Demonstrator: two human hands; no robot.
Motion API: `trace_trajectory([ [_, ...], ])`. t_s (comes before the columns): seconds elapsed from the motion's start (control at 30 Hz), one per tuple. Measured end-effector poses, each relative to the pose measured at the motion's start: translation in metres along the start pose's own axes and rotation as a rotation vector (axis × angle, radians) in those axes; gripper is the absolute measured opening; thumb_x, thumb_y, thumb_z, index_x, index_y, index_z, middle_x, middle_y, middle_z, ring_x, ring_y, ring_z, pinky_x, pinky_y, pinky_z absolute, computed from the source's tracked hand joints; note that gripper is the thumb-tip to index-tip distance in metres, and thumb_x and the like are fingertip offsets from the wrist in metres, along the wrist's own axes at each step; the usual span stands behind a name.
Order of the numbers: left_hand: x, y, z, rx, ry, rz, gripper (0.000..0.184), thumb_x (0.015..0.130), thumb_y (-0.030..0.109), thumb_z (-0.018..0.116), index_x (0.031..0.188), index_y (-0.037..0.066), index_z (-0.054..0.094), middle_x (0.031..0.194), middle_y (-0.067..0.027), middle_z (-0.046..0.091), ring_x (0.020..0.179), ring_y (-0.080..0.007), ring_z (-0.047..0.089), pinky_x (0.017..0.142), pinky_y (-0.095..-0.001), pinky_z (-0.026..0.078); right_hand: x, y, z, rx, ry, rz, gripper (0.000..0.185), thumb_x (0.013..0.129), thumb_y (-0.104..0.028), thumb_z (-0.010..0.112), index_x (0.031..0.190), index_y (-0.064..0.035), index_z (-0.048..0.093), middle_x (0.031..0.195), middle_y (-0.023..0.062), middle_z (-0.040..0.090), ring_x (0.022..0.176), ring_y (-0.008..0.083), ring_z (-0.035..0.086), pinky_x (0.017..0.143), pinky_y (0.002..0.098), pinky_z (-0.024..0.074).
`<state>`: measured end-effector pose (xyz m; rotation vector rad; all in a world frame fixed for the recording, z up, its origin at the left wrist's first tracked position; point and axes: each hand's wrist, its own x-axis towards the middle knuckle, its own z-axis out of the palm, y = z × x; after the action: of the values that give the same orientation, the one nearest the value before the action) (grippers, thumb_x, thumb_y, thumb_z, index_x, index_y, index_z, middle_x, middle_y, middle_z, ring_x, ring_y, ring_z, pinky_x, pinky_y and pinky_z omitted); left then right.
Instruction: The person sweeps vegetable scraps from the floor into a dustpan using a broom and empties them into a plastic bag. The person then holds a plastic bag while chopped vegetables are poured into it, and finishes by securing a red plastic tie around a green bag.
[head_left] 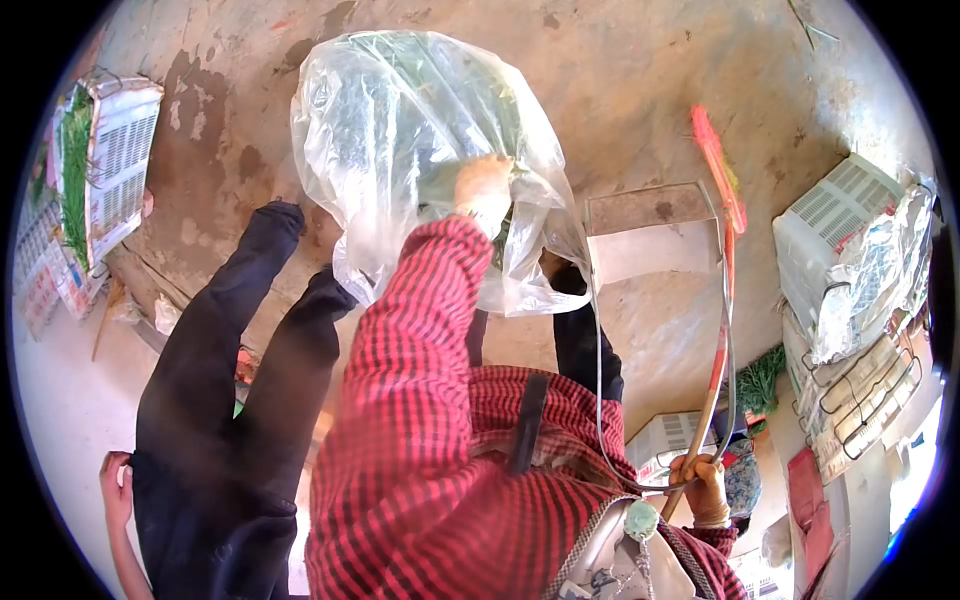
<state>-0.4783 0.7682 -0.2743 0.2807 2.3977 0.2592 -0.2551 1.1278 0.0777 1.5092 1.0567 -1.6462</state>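
Note:
My left hand [485,188], in a tan glove, is closed on the large clear plastic bag [400,120]. Green plant matter shows through the film, though its exact form is blurred. Low at the right, my right hand [705,490] wraps round the wooden handle of a broom [718,170] and the wire handle of a dustpan [655,240]. The broom's red bristles point away from me on the floor. To the right of the bag, the dustpan rests with its wire handle looping back to my right hand.
A person in black trousers [200,400] stands close at my left. White crates [122,165] with green stalks stand at the far left. More crates [835,215], plastic film, wire racks [865,400] and a green bundle [762,380] lie to the right.

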Motion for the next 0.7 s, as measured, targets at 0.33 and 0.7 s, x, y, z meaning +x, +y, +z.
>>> trace_trajectory([
  [0.33,-0.167,-0.007,-0.066,-0.207,0.251,-0.077,0.04,0.078,0.018,0.055,0.116,0.006,0.047,0.12,-0.0157,0.045,0.11,-0.0322,0.042,0.094,-0.0401,0.032,0.009,0.002,-0.015,0.031,0.035,0.111,0.021,0.074,-0.011,0.049,0.065,0.0067,0.056,0.079,0.0224,0.057,0.063,0.0307,0.057,0.057,0.0419,0.0503],
  [0.7,-0.175,-0.019,-0.018,-1.056,-0.202,-0.737,0.022,0.072,0.02,0.067,0.076,0.0,0.061,0.069,-0.0025,0.058,0.057,-0.0096,0.052,0.049,-0.0236,0.043,0.0,0.011,0.005,-0.034,0.146,-0.09,0.018,0.074,-0.014,0.053,0.069,0.0025,0.054,0.068,0.0143,0.056,0.056,0.0212,0.054,0.053,0.0321,0.0473],
])
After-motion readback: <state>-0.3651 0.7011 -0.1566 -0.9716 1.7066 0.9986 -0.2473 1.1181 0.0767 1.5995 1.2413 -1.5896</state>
